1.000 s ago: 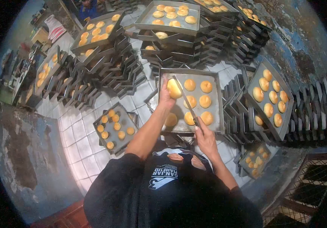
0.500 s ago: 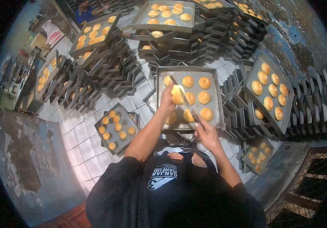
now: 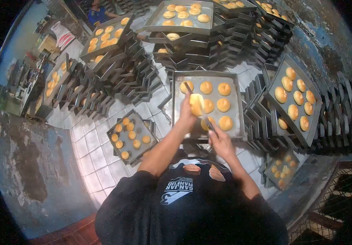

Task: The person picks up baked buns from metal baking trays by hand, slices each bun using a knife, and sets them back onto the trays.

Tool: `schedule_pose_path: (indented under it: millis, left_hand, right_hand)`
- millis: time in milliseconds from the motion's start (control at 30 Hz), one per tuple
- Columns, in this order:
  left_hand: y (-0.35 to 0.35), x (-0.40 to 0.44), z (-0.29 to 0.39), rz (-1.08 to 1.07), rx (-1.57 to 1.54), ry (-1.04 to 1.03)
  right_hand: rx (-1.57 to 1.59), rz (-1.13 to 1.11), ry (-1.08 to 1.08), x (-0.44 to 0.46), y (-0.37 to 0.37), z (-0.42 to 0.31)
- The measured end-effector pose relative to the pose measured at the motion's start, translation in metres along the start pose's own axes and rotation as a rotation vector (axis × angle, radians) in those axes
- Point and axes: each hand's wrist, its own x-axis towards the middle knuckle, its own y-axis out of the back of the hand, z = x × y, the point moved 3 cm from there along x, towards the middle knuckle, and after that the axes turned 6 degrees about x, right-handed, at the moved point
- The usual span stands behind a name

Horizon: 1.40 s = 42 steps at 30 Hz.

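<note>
My left hand (image 3: 187, 111) is closed on a round golden bun (image 3: 196, 104), held over the left part of a metal tray (image 3: 235, 136). A long knife (image 3: 203, 109) is in my right hand (image 3: 221, 143), fingers wrapped round its handle. The blade slants up and left against the bun, and its middle is blurred. Several other golden buns, such as one at the right (image 3: 223, 89), lie in rows in the tray. The held bun and my left hand partly hide the buns in the left column.
Stacks of trays with buns stand ahead (image 3: 180, 28), at the left (image 3: 106, 41) and at the right (image 3: 294, 100). A low tray of small buns (image 3: 133, 136) sits left of my arm. At the top left, a person in blue (image 3: 98, 15) is partly visible.
The held bun and my left hand have moved down from the tray's top left, uncovering the bun there. My right hand still holds the knife against the held bun.
</note>
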Motion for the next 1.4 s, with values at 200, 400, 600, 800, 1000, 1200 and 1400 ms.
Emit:
schedule_pose_path:
  millis: [200,400,600,800,1000,1200,1400]
  left_hand:
    - [0.017,0.028,-0.003,0.104,-0.042,0.06]
    - [0.022,0.023,0.005,0.104,-0.019,0.088]
    - [0.023,0.025,-0.008,0.124,-0.116,0.15]
    - [0.033,0.029,0.012,0.195,-0.086,0.18]
    - [0.073,0.04,-0.042,0.273,-0.075,0.176]
    - [0.099,0.076,-0.035,0.443,0.094,0.228]
    - [0.153,0.132,-0.044,0.408,1.103,0.028]
  right_hand:
    - [-0.012,-0.024,0.022,0.023,0.005,-0.009]
    - [0.031,-0.074,-0.133,-0.009,0.001,0.01]
    - [0.058,-0.024,-0.053,0.053,-0.03,0.019]
    - [0.167,-0.084,-0.034,0.01,-0.017,0.032]
    - [0.307,-0.066,-0.152,0.075,-0.075,0.056]
    - [0.338,-0.147,-0.163,0.052,-0.059,0.083]
    - [0.189,-0.01,-0.296,-0.03,0.008,0.117]
